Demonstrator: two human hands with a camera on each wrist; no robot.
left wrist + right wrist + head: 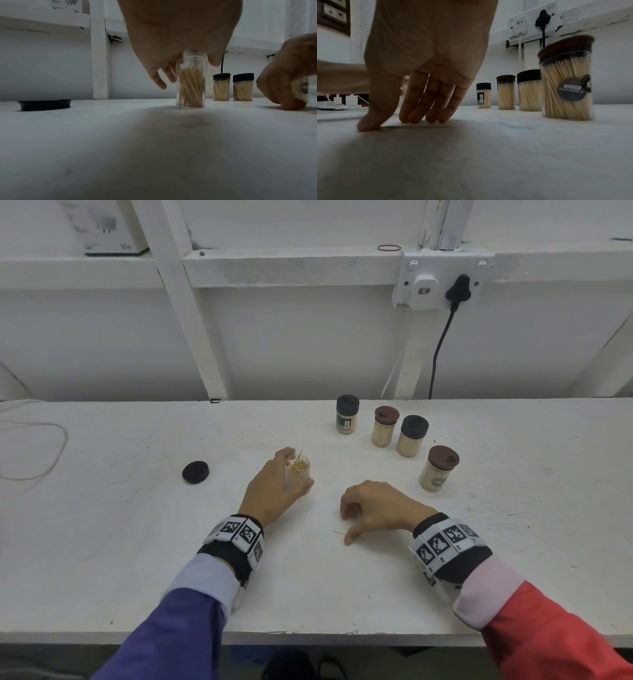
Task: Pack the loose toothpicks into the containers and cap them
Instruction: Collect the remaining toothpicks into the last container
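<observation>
Left hand (274, 491) is wrapped round 1 open clear jar (191, 83) of toothpicks, standing upright on the white table (137, 542). Right hand (373, 510) has fingertips (419, 117) down on the table w/ 1 loose toothpick (338, 532) by the thumb, holding nothing afaict. 1 black cap (195, 472) lies well left. 4 capped jars (411, 436) back right: 2 black lids, 2 brown.
</observation>
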